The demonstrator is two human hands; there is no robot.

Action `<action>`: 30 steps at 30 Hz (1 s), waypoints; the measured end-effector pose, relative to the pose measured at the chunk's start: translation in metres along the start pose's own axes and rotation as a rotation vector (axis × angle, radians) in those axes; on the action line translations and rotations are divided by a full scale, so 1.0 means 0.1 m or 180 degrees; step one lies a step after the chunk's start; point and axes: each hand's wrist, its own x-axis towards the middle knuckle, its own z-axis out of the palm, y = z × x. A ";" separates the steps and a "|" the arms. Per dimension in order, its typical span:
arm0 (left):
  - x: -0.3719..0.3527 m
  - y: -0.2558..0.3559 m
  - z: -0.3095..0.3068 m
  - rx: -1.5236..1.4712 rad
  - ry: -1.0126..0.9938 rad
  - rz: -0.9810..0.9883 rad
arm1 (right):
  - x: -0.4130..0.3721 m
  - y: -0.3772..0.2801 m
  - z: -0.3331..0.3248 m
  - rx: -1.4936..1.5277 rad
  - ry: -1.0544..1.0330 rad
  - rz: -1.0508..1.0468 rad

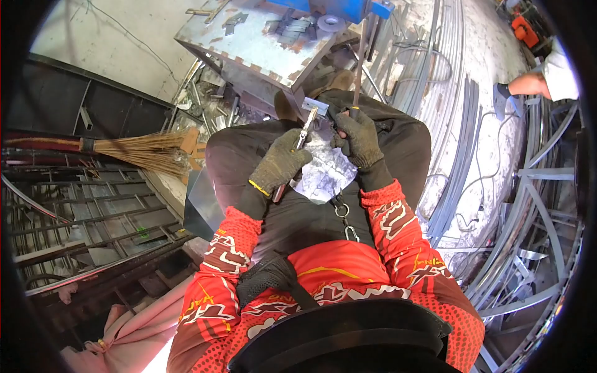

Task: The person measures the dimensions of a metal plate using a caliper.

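My left hand (pixel 281 160), in a dark knitted glove with a yellow cuff edge, is closed around a pair of locking pliers (pixel 305 132). At the jaws of the pliers is a small grey metal piece (pixel 316 106). My right hand (pixel 362 138), gloved too, grips the low end of a long slim metal tool (pixel 359 78) that looks like a file and points up and away. Between my hands, a crumpled silvery-white sheet (pixel 324 174) lies over my lap.
Ahead stands a worn metal box table (pixel 261 46) with small metal plates (pixel 292 28) and a ring on it. A straw broom (pixel 140 151) lies left. Metal bars (pixel 457 155) and curved frames (pixel 547 211) fill the right, near another person's leg (pixel 527 85).
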 end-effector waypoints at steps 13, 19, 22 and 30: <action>-0.08 0.51 -0.36 0.1975 0.1498 0.1084 | -0.08 -0.10 0.11 -0.0087 -0.0046 0.0108; 0.12 0.67 -0.94 0.2031 0.1333 0.1380 | -0.11 -0.04 0.12 -0.0516 -0.0062 0.0200; 0.38 0.60 -1.09 0.2883 0.1309 0.1264 | -0.03 -0.02 0.09 -0.0698 -0.0076 0.0163; 0.52 0.14 -1.07 0.3575 0.1408 0.0913 | 0.01 -0.02 0.12 -0.1277 -0.0030 0.0427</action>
